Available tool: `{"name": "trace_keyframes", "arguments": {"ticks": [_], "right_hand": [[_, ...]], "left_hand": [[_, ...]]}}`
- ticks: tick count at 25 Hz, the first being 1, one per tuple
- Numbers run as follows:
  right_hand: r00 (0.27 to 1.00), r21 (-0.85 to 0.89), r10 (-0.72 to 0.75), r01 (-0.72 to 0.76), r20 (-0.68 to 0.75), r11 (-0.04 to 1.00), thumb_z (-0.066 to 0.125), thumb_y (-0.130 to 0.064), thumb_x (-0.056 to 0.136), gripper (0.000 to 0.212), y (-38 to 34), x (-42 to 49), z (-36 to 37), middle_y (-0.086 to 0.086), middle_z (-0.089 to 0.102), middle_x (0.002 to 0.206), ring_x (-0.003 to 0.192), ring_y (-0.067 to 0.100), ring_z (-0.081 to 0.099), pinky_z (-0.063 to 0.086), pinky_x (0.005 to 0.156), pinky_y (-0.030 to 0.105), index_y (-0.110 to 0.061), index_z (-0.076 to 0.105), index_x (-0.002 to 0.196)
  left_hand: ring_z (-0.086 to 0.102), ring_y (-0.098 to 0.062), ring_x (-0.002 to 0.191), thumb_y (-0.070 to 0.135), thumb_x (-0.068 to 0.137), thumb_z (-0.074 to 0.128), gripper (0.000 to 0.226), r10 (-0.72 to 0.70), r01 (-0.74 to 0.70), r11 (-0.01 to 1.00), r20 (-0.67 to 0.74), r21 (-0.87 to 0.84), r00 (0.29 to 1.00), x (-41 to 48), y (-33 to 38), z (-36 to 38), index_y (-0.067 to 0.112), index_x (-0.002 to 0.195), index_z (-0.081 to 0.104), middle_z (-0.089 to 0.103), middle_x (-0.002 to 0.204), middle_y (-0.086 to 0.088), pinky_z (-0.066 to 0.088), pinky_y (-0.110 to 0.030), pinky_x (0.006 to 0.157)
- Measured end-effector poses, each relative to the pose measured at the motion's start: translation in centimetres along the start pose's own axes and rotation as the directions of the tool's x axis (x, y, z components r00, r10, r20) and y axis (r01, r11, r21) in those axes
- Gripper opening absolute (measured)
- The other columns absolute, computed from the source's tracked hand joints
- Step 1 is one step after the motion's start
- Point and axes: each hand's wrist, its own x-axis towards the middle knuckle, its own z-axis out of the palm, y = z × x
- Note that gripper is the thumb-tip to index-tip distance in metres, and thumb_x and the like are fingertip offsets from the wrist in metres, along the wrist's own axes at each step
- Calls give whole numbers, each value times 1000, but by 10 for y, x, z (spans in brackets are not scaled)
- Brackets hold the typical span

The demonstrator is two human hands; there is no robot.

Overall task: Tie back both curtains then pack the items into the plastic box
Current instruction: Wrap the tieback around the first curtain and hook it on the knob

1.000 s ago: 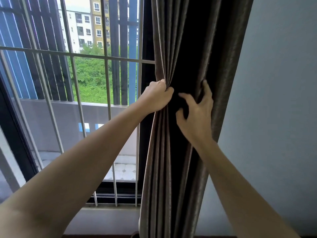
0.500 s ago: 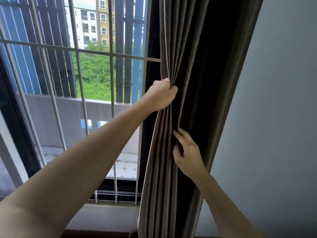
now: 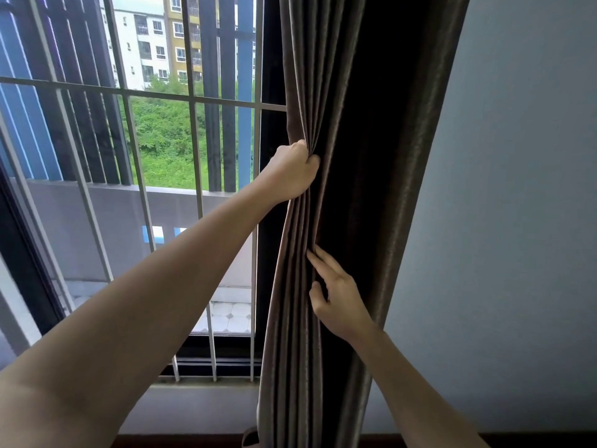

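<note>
Head view: one frame, facing the right edge of a window.
curtain: dark brown, gathered into vertical pleats, hanging between the window and the wall; runs from the top edge of the frame down to the bottom edge.
left hand: arm stretched out across the window, fist at the window-side edge of the curtain, about mid-height.
left grip: closed around a bunch of pleats; fabric fans out below the fist.
right hand: lower on the same curtain, well below the left hand, back of hand towards the camera.
right grip: not clamped. Straight fingers lie on the front pleats, thumb bent beside them; the remaining fingers are lost in the dark fold.
tie: can't make one out; a small loop-like bit of fabric sits at the curtain's bottom edge, too unclear to name.
grille: pale metal bars, vertical plus one crossbar, in front of the glass.
window frame: dark upright just beside the curtain, partly covered by it.
outside: balcony wall, green trees, apartment blocks beyond.
wall: plain pale grey, on the far side of the curtain.
sill: grey ledge under the window.
</note>
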Motion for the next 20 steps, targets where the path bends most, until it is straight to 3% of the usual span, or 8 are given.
{"name": "trace_keyframes", "arguments": {"ticks": [2, 5, 8, 11, 13, 15, 18, 20], "right_hand": [[999, 25, 19, -19, 37, 999, 48, -3, 90, 60, 0, -1, 2, -16, 24, 150, 80, -1, 61, 44, 65, 6, -21, 31, 145], [995, 64, 65, -70, 75, 996, 54, -2, 87, 55, 1, -2, 3, 0, 47, 136, 81, 12, 64, 45, 59, 9, -28, 36, 132], [995, 88, 65, -71, 70, 994, 53, -1, 85, 41, 2, -4, 5, 7, 55, 119, 44, 2, 46, 38, 45, 15, -33, 37, 105], [992, 63, 79, -86, 97, 994, 51, 0, 84, 39, -1, -3, -2, 13, 53, 127, 40, 1, 41, 36, 45, 15, -36, 35, 88], [995, -3, 35, -34, 90, 999, 53, -1, 83, 36, -6, 1, -14, 7, 50, 135, 54, -5, 50, 43, 54, 15, -32, 36, 89], [947, -144, -160, 124, -278, 982, 59, 0, 78, 35, -10, 13, -30, 6, 44, 141, 106, -2, 54, 49, 88, 24, -23, 43, 98], [561, -245, -263, 109, -785, 963, 67, -9, 74, 54, -20, 42, -71, 16, 23, 150, 139, 15, 20, 29, 114, 35, -6, 43, 122], [621, -70, -88, 53, -779, 996, 66, -13, 79, 79, -30, 60, -98, 14, 18, 154, 136, 11, 24, 30, 113, 34, -7, 21, 142]], "left_hand": [[57, -32, 83, 23, 94, 36, 30, -15, 15, 1000, -1, -1, 1000, -1, 3, 1, -3, 100, 50, 57, 103, -19, 46, -35, 70], [57, -33, 90, 29, 89, 35, 33, -49, 50, 998, 15, -37, 999, -5, 6, 1, 3, 100, 52, 56, 104, -17, 47, -36, 73], [55, -25, 80, 48, 73, 38, 36, -21, 24, 998, 48, -66, 999, -8, 9, 1, 15, 79, 51, 56, 89, -7, 39, -31, 61], [59, -20, 78, 66, 62, 49, 53, 10, -9, 1000, 56, -24, 998, -9, 11, 2, 16, 79, 57, 58, 87, -4, 48, -31, 64], [61, -25, 81, 59, 67, 52, 54, 30, -30, 996, 11, 84, 1000, -7, 9, 4, 10, 88, 56, 59, 90, -8, 52, -34, 67], [59, -30, 82, 37, 81, 51, 35, 38, -35, 994, -31, 105, 999, -6, 7, 6, 4, 93, 52, 58, 92, -13, 51, -36, 68], [57, -30, 83, 26, 89, 46, 24, 14, -14, 998, -7, 55, 1000, -11, 9, 5, 5, 101, 47, 56, 96, -13, 45, -34, 67], [56, -28, 82, 25, 90, 44, 20, 21, -22, 999, 23, 34, 1000, -15, 11, 4, 9, 103, 43, 55, 96, -12, 42, -33, 66]]}}
